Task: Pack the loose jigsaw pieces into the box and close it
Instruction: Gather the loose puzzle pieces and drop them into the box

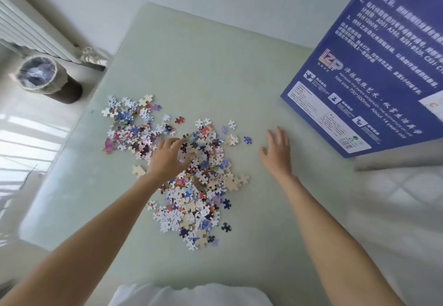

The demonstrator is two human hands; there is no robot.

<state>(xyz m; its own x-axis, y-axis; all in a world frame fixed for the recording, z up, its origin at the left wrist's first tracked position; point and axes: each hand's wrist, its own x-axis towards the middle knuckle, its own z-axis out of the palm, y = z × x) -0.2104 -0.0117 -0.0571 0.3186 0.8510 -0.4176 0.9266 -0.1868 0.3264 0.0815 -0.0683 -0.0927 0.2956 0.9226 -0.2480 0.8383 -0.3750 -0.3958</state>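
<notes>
Pale green worktop (203, 66) fills mid-frame. Blue box (374, 66), printed face up, lies at upper right, well apart from the pieces. Jigsaw pieces (191, 181) loose in a scattered pile, centre-left of frame. Bin (45, 75) with plastic liner on floor, upper left, beside radiator (31, 30). Left hand (167, 159) over the pile, fingers curled onto pieces; grip on any piece unclear. Right hand (278, 152) flat, fingers spread, just right of pile.

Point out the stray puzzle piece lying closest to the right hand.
The small blue piece, alone just left of the right hand, beyond the pile's right edge; other strays lie farther off.
</notes>
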